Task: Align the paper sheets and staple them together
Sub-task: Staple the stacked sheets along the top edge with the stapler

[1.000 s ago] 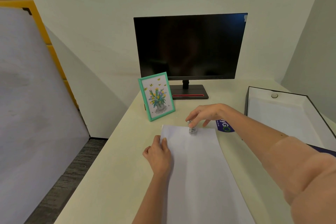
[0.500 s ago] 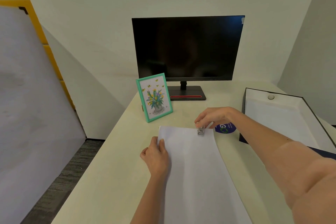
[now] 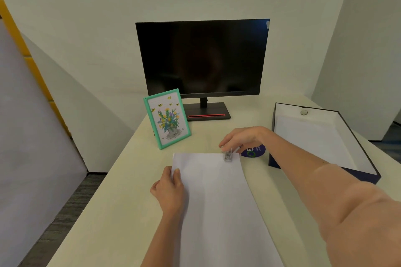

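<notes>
Paper sheets: flat on desk. Left hand fingers pinch left edge; right hand fingers clamped on stapler at top edge. Blue sticker: lettering unreadable.

I have the paper sheets lying near and central on the desk. The stapler sits on their far edge by the right corner, under the right hand. The left hand holds their left edge. A picture frame stands far-left of the sheets, and the monitor stands behind it. An open box lies to the right, with a round sticker between the box and the stapler.
</notes>
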The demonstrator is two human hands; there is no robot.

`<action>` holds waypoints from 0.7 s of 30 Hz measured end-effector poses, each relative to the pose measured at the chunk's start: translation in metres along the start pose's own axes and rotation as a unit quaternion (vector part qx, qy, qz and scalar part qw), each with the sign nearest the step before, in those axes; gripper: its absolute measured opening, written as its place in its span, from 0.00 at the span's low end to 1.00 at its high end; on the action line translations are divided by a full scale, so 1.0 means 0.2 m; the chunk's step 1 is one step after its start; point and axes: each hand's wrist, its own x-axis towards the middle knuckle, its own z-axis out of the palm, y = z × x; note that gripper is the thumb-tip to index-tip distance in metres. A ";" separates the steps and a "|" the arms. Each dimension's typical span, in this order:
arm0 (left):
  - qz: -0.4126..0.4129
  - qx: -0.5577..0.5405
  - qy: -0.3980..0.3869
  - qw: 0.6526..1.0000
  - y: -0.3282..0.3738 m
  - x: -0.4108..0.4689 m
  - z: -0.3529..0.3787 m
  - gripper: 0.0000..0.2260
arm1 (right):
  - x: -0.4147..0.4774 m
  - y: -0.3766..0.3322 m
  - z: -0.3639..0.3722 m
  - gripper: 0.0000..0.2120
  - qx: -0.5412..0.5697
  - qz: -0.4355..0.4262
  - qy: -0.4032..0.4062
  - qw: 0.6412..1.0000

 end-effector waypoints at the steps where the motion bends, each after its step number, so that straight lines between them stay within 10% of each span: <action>1: -0.002 -0.002 -0.001 1.000 0.00 0.00 0.00 0.16 | 0.00 -0.01 0.00 0.26 -0.006 0.002 -0.002 1.000; 21: 0.004 0.011 0.000 1.000 0.01 -0.01 -0.01 0.13 | -0.03 0.03 -0.02 0.25 -0.001 0.002 0.010 1.000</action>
